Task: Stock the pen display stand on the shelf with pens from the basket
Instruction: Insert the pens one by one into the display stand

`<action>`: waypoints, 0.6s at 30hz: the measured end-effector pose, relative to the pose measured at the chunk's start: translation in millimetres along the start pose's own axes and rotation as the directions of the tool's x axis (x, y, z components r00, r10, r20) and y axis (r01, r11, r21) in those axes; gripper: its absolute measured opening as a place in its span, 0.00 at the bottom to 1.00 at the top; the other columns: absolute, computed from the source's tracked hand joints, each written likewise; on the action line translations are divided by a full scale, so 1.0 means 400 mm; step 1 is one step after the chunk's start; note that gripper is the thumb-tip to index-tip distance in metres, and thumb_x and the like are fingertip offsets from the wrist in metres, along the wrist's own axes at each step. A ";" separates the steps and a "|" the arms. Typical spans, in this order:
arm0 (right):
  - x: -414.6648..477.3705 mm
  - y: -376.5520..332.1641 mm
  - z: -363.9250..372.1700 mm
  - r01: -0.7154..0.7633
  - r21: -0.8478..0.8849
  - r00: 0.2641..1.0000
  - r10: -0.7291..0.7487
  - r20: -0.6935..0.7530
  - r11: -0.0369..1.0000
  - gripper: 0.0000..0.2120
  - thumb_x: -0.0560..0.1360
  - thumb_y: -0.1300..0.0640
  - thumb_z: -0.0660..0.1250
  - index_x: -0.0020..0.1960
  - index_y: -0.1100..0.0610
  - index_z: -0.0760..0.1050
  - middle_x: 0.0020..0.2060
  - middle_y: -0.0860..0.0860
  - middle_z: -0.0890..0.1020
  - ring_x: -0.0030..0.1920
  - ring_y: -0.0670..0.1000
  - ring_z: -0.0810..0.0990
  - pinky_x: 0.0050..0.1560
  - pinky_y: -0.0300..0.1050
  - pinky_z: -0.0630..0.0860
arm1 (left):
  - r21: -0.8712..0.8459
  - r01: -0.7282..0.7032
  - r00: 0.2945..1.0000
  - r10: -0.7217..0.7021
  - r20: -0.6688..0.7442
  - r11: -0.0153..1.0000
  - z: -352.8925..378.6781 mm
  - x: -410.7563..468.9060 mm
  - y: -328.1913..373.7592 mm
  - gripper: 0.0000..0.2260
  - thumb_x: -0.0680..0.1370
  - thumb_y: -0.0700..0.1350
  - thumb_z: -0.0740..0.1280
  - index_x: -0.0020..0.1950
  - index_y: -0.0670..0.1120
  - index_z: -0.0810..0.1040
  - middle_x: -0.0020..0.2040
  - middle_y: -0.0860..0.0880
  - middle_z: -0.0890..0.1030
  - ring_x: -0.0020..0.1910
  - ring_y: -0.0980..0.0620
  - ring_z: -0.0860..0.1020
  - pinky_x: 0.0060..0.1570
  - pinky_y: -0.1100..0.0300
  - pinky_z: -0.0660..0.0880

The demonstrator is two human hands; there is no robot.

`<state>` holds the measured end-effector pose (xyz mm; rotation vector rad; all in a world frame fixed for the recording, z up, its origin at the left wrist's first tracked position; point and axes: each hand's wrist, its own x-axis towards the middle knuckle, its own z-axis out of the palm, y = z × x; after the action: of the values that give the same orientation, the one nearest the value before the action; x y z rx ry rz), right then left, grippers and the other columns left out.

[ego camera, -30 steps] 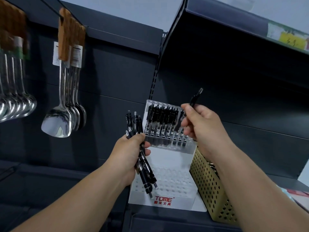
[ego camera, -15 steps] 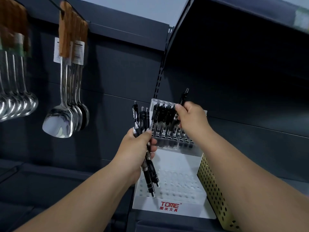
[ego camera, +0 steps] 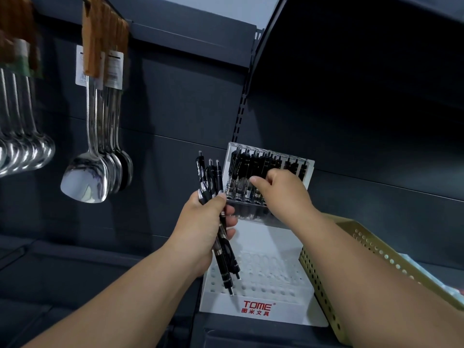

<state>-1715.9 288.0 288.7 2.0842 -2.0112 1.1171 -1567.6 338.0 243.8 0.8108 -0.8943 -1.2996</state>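
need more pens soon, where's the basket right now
In the head view, the gold perforated basket sits lower right on the shelf, beside the white pen display stand.

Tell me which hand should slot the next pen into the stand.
Probably right. The right hand is at the back row of the stand; the left hand is full, gripping the spare pens.

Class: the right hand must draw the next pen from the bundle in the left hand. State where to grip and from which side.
Pinch the tallest pen by its clip end, from above-right. That end stands clear above the left hand, whose fingers wrap the middle; the tips below are bunched together.
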 end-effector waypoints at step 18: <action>0.006 0.005 -0.013 -0.029 0.086 0.998 0.025 0.049 0.996 0.11 0.80 0.50 0.62 0.44 0.57 0.71 0.38 0.57 0.81 0.33 0.54 0.76 0.36 0.49 0.76 | 0.022 0.024 1.000 -0.025 0.020 0.999 -0.006 -0.007 -0.006 0.04 0.80 0.45 0.64 0.51 0.45 0.74 0.39 0.47 0.79 0.33 0.52 0.77 0.36 0.57 0.75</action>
<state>-1720.4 288.1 292.9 2.1504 -2.0540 1.1909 -1566.7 340.7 240.4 0.8294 -0.9185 -1.3232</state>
